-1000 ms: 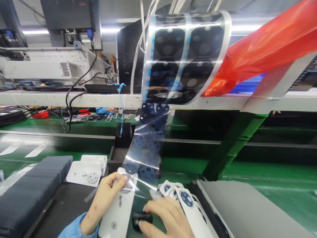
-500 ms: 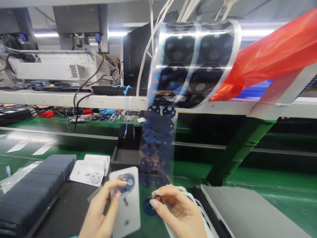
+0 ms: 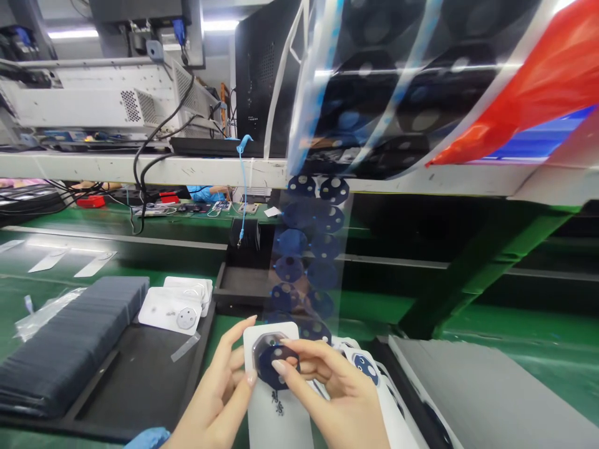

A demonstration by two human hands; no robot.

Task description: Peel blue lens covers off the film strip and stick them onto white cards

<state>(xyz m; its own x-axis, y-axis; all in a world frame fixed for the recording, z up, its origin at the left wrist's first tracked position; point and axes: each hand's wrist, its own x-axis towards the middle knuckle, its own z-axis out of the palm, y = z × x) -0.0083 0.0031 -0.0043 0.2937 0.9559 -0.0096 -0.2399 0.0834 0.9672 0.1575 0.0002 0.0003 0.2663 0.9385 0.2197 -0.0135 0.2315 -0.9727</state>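
White plastic plate stands low in the middle, above the green bench. The left hand grips its edge; the right hand pinches a dark blue disc on it.

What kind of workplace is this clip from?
Most likely an electronics assembly line. A hanging strip of blue round stickers feeds the bench, stacked white plates sit on a black tray, and the left hand and right hand press a sticker onto one plate.
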